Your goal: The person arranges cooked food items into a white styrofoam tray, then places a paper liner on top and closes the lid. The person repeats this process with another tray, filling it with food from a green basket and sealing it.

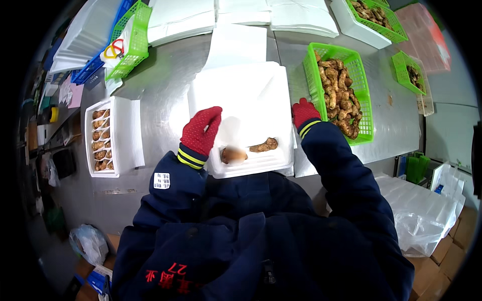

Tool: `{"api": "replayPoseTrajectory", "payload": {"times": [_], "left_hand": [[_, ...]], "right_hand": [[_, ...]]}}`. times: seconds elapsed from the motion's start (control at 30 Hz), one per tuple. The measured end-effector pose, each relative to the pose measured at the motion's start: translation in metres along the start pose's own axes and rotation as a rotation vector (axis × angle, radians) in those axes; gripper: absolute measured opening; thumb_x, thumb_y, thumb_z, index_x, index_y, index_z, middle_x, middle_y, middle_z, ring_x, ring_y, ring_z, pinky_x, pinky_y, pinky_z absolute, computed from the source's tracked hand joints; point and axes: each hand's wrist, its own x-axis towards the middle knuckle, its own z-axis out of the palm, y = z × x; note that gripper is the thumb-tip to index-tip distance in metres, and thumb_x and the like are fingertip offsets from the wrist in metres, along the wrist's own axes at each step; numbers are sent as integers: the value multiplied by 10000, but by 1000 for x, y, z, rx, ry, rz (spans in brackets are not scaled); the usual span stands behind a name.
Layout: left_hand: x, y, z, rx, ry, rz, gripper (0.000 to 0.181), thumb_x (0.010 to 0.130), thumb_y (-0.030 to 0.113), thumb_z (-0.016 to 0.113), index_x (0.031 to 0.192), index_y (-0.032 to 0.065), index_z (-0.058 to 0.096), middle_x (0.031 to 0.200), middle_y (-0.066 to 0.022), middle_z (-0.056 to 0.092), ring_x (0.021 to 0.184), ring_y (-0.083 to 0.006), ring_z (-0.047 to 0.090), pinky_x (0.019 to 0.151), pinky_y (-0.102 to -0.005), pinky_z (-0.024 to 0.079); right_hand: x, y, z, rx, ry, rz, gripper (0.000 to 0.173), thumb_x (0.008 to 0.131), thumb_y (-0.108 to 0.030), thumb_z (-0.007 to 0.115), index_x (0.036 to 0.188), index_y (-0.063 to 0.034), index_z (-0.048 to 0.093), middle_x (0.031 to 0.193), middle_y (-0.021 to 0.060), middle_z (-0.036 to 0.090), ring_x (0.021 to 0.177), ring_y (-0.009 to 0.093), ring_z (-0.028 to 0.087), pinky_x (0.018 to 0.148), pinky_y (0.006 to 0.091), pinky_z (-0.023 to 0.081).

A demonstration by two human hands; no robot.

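My left hand [201,129], in a red dotted knit glove, hovers over the left side of a white foam box [254,171]; thumb and fingers are bent with a gap between them, and nothing shows in it. Two brown mushrooms lie in the near part of the box: a blurred one [232,155] at the left and a longer one [264,145] at the right. My right hand [305,113], gloved alike, is between the box's right edge and a green plastic basket [366,113] of mushrooms [337,86]. Whether its fingers hold anything is unclear.
A foam box [115,98] with mushrooms in rows between white dividers stands at left. White foam sheets [180,19] are stacked at the far edge. Scissors [113,49] lie by a green basket [137,41] at upper left. More mushroom baskets [399,66] stand at upper right.
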Motion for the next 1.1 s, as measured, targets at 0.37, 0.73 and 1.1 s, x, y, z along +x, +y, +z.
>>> {"api": "replayPoseTrajectory", "payload": {"times": [0.37,0.73,1.1], "left_hand": [[-26,-20,-43,52,148,-30,231,816,-24,611,1044,14,619,965,-108,648,887,-178,623,786,-264,484],[9,0,7,424,-235,335,307,698,157,639,984,54,592,891,-148,627,862,-314,605,795,-412,463],[12,12,60,889,-1026,-195,205,819,194,519,951,119,656,946,-89,660,934,-260,622,777,-400,497]], "right_hand": [[-40,7,-91,76,142,167,221,786,-247,550,900,-60,583,808,220,595,772,390,590,667,482,466],[-8,-151,1,338,-207,-534,212,770,-160,613,972,-99,635,984,152,607,906,346,581,787,402,479],[-15,-106,-9,-57,-196,-370,160,777,-114,517,896,-64,612,944,156,591,889,319,589,744,419,499]]}}
